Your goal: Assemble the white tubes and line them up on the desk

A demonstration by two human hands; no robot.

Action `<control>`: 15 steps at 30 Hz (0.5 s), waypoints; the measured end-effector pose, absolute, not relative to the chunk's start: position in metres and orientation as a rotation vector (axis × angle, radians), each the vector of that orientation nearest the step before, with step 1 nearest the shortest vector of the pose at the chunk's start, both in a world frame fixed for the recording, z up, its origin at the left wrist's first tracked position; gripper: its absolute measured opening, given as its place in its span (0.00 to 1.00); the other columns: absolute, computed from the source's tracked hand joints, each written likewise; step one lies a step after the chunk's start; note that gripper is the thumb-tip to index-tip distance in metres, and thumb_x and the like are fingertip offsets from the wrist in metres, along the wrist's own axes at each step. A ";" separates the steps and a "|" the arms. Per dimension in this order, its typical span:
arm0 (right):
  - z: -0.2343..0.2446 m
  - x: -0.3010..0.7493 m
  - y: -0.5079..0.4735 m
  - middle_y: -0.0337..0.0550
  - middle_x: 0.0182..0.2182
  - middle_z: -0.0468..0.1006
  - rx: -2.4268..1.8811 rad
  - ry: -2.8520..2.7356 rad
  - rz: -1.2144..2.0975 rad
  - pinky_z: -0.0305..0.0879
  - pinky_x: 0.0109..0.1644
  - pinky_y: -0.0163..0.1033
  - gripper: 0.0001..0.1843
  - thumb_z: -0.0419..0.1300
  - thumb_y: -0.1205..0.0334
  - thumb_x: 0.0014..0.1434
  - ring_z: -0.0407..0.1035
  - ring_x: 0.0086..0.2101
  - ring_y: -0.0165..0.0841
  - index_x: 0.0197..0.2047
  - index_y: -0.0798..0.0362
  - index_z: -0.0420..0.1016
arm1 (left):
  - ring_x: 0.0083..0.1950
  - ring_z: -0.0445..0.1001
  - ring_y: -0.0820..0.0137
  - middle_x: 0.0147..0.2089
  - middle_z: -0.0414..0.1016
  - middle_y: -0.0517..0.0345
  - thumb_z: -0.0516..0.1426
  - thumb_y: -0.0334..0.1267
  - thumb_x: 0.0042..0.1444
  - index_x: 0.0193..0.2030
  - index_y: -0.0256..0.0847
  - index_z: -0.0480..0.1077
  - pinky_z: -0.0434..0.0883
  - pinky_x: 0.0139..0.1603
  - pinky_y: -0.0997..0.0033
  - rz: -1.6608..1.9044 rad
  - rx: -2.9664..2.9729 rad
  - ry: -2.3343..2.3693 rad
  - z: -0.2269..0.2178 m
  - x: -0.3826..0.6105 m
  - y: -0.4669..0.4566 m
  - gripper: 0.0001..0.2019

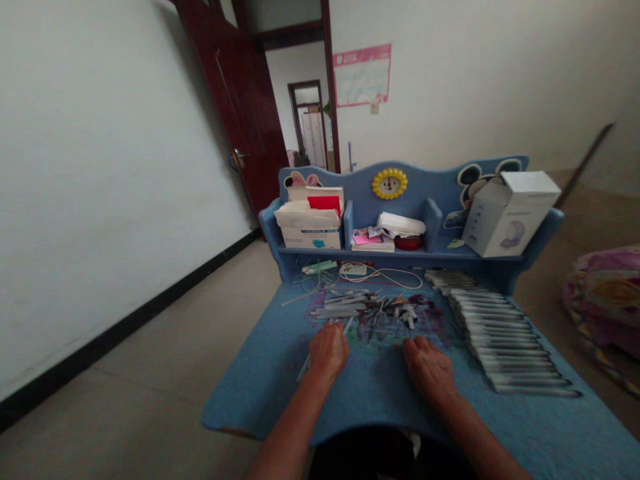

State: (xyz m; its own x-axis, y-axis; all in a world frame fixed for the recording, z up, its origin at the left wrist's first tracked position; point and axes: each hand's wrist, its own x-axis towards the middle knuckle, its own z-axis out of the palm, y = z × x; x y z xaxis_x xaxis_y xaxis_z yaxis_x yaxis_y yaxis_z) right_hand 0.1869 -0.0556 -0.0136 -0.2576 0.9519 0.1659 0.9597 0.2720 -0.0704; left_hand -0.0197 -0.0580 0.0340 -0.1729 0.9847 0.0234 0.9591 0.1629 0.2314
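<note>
**Loose parts at the fingertips, a tidy row close by the right wrist**

Both hands lie knuckles-up on the blue desk top (370, 393). The left hand (327, 350) curls its fingers down at the near fringe of a heap of loose grey and white plastic pen parts (370, 310). A thin pale rod (303, 367) pokes out from under this hand toward the left; whether the fingers pinch it cannot be told. The right hand (427, 367) lies flatter, pointing at the same heap. Its fingertips are hidden, so I cannot tell whether it holds anything. The heap sits just ahead of both hands and spans the gap between them.

A quick sweep of either hand would probably scatter the small pieces. The long row of grey pen-like tubes laid side by side (500, 333) runs just right of the right hand. An outward swing of that wrist or forearm could knock it askew and set the tubes rolling. Beyond the heap, a looped white cable (395, 273) could snag anything pushed forward.

Bare desk lies between the 2 hands and back toward the body. Left of the left hand there is a band of free surface, then the desk's edge and the floor, so parts nudged that way would likely drop. The blue wooden shelf back (430, 180) closes the far side.
</note>
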 end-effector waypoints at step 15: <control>-0.004 0.172 -0.059 0.45 0.33 0.76 -1.811 -2.232 -0.029 0.56 0.29 0.35 0.12 0.48 0.60 0.63 0.72 0.31 0.34 0.36 0.52 0.71 | 0.34 0.73 0.62 0.26 0.75 0.50 0.54 0.26 0.42 0.22 0.36 0.71 0.63 0.32 0.70 0.403 1.707 2.077 0.031 -0.035 -0.064 0.06</control>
